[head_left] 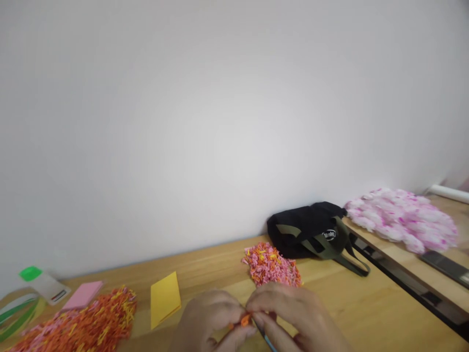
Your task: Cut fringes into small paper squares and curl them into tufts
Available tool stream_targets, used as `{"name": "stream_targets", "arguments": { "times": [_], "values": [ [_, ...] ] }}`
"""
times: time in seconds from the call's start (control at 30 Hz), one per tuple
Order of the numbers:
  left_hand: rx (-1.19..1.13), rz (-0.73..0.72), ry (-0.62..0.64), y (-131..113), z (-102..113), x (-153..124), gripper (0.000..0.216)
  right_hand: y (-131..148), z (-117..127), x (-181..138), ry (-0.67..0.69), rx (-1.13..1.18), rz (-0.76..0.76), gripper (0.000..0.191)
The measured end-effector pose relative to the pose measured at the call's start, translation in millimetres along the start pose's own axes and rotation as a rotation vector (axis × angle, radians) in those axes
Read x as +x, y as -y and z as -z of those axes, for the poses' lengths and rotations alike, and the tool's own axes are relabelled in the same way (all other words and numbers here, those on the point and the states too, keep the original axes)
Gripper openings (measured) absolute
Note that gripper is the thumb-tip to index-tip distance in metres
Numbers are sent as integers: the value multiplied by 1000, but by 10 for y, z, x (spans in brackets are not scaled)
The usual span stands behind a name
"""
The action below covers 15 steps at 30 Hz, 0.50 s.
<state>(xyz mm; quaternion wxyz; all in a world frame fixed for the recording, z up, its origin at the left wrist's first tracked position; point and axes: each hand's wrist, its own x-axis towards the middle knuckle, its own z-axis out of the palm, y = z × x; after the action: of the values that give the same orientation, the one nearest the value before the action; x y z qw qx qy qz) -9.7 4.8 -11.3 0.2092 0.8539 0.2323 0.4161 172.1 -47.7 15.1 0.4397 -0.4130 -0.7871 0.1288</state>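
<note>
At the bottom centre, my left hand point(210, 315) and my right hand point(293, 313) meet with bent fingers. Between the fingertips is a small folded-looking orange piece point(245, 320), pinched by my left hand. A thin grey-blue tool point(266, 338), its kind unclear, slants out from under my right fingers, its tip close to the orange piece. Just beyond my right hand lies a heap of small pink, orange and yellow pieces point(269, 266). A yellow pad of paper point(164, 298) rests left of my left hand.
At left are a larger heap of mostly orange pieces point(95, 322), a pink paper pad point(83, 295), a green-capped white bottle point(47, 286) and a green ring-like roll point(20, 320). A black bag point(304, 230) leans by the wall. Beyond a dark strip point(406, 283) sits a white-pink fluffy pile point(403, 220).
</note>
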Motion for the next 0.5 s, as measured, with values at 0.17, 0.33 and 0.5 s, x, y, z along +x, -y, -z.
{"name": "stream_targets", "arguments": {
  "times": [0.17,0.33,0.5],
  "values": [
    [10,-27,50,-19,58,30,11,16,-8,-36,-10,-8,-23,19],
    [-4,-26,65,-80,78,66,13,73,28,-59,-21,1,-49,19],
    [-10,-73,34,-121,72,100,14,103,43,-71,-18,1,-88,20]
  ]
}}
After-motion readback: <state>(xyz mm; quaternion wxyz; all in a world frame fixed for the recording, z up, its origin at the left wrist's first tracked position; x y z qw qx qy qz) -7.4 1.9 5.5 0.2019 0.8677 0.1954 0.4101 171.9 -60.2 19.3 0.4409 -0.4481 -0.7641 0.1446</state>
